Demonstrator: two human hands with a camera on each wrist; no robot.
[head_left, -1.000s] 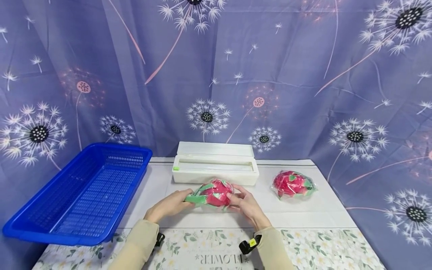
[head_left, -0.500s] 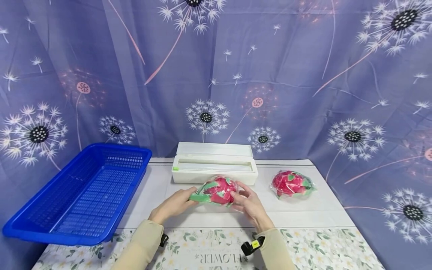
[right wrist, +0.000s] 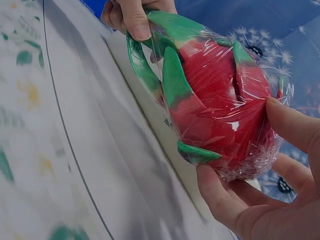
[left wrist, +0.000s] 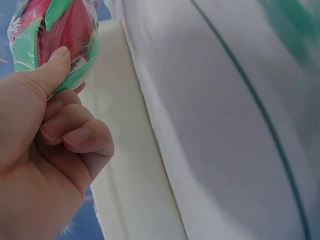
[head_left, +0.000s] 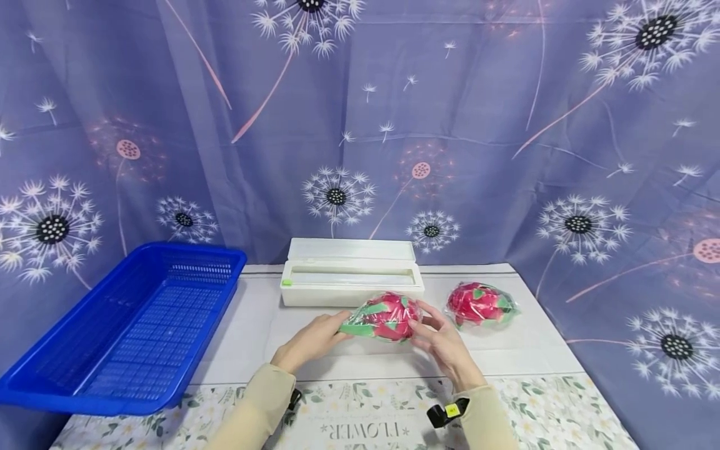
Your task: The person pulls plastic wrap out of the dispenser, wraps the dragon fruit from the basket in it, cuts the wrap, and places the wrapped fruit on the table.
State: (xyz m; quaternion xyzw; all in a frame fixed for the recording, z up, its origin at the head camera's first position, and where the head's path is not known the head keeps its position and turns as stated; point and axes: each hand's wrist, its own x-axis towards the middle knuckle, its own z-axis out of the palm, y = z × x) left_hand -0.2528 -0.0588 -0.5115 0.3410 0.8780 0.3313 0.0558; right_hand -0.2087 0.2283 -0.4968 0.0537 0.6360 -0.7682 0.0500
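The wrapped fruit (head_left: 384, 315) is held just above the surface (head_left: 523, 350), in front of the white box (head_left: 351, 281). Its long axis runs from 9 to 3 o'clock, between both hands. The left hand (head_left: 306, 340) pinches the green end at 9 o'clock with thumb and curled fingers. The right hand (head_left: 444, 344) cups the red end at 3 o'clock, fingers spread around it. Both hands are equally near.

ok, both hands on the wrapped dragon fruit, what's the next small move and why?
Probably carry the held dragon fruit left toward the blue basket. The film already looks closed all round it in the right wrist view, the left hand pinches its green end and the right hand cups the red end, so it is lifted and secure. A second wrapped dragon fruit lies on the table.
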